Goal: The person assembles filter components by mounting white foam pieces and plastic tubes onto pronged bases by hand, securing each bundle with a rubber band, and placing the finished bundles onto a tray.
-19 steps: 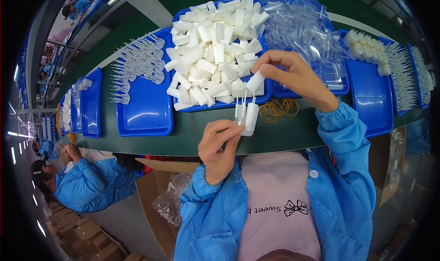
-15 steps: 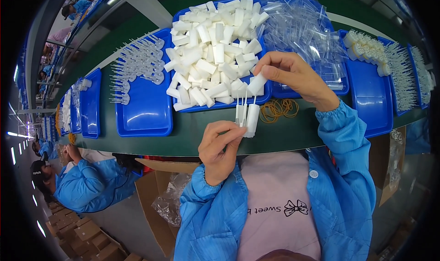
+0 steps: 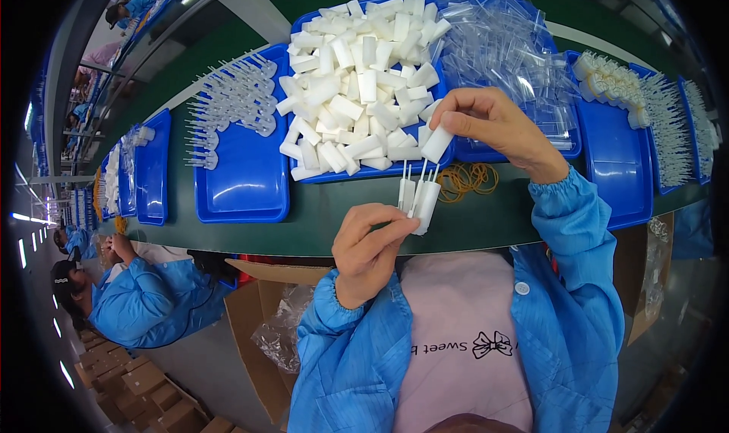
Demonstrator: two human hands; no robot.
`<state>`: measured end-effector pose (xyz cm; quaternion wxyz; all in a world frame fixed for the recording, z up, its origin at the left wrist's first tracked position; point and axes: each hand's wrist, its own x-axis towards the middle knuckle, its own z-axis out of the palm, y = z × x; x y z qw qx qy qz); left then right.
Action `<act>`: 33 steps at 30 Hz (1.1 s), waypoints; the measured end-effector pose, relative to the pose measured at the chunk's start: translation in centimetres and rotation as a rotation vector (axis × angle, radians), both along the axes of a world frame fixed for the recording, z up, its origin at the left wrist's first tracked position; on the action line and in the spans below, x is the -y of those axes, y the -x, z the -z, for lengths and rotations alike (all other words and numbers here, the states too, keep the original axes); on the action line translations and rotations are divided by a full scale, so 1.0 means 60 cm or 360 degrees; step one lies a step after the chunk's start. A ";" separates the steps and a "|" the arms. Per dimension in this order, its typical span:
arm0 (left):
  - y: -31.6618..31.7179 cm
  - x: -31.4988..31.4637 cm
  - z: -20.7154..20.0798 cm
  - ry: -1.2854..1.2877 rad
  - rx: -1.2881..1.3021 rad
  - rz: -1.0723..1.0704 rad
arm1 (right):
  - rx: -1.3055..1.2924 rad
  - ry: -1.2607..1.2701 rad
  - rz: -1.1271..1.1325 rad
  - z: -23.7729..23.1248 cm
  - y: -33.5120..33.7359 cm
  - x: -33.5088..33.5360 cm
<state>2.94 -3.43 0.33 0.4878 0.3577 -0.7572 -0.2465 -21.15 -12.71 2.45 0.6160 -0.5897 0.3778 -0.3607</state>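
Note:
My left hand (image 3: 366, 247), fingers closed, pinches a pronged plastic part over the near edge of the table. Several thin rods rise from it, with white foam sleeves (image 3: 427, 203) around some of them; its base is hidden by my fingers. Another white foam sleeve (image 3: 437, 143) is pinched between the thumb and forefinger of my right hand (image 3: 497, 129). That sleeve's lower end is at the tips of the rods; whether a rod has entered it I cannot tell. Behind, a blue tray (image 3: 304, 178) is heaped with similar white foam pieces.
Yellow rubber bands (image 3: 467, 182) lie beside the foam tray. Clear plastic sleeves (image 3: 501, 61) fill a tray at the back right. Pronged parts (image 3: 231, 99) stand in a left tray; more trays (image 3: 619, 163) line the right. A co-worker (image 3: 144, 296) sits at far left, near a cardboard box (image 3: 258, 311).
The pronged part in my left hand has tilted to the right and moved slightly down. My right hand has shifted a little right, with its foam sleeve still pinched.

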 end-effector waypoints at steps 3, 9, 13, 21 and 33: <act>-0.001 0.000 -0.001 -0.0028 -0.0014 0.0024 | -0.0001 -0.0017 0.0002 0.000 0.000 -0.003; 0.006 0.003 -0.010 0.0005 0.0045 0.0066 | -0.0091 0.0139 -0.0215 -0.017 -0.025 -0.027; 0.008 -0.004 -0.006 0.0233 0.0198 0.0034 | -0.0160 0.0170 -0.0126 -0.026 -0.042 -0.053; 0.008 -0.013 0.018 0.0023 -0.0251 -0.0159 | -0.0229 0.0450 -0.0123 -0.036 -0.032 -0.078; 0.006 -0.006 0.033 -0.0606 -0.0474 0.0095 | -0.0296 0.0270 -0.0255 -0.043 -0.021 -0.072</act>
